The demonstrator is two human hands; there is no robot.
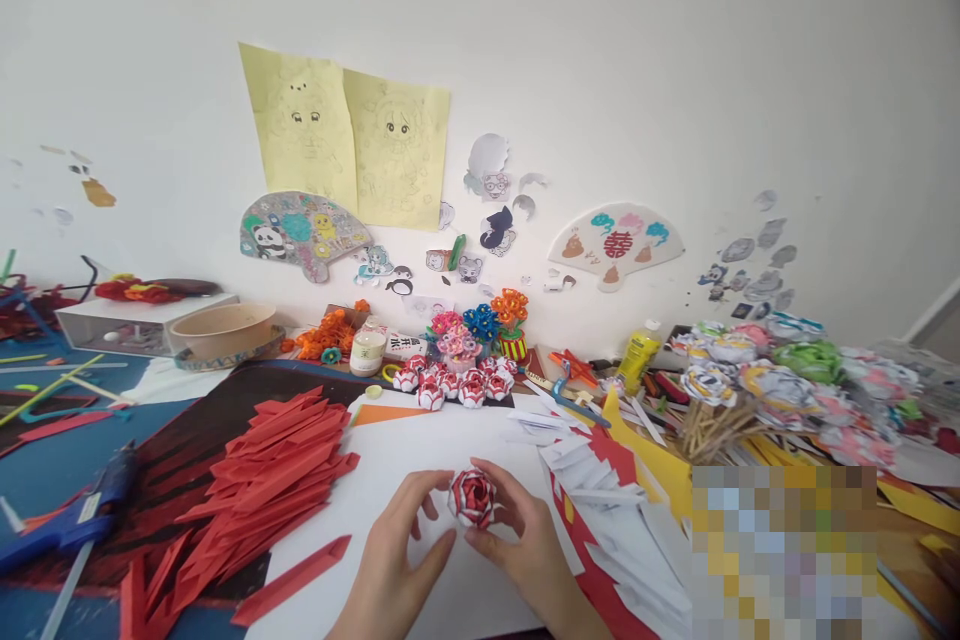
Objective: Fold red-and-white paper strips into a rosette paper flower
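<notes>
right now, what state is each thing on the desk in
paper flower: folded, held off the white sheet between both hands
left hand: fingertips on the flower's left side
right hand: fingers curled around the flower's right side
red paper strips: folded, lying in a loose pile
glue gun: lying on its side, untouched
finished flowers: lined up in a row
bowl: upright
yellow bottle: upright, cap on

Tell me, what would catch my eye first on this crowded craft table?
Probably the small red-and-white folded paper flower at the bottom centre, pinched between the left hand and right hand over a white sheet. To its left lies a big heap of red folded paper strips. Behind it stands a row of matching red-and-white paper flowers, below two yellow drawings taped to the wall.
</notes>
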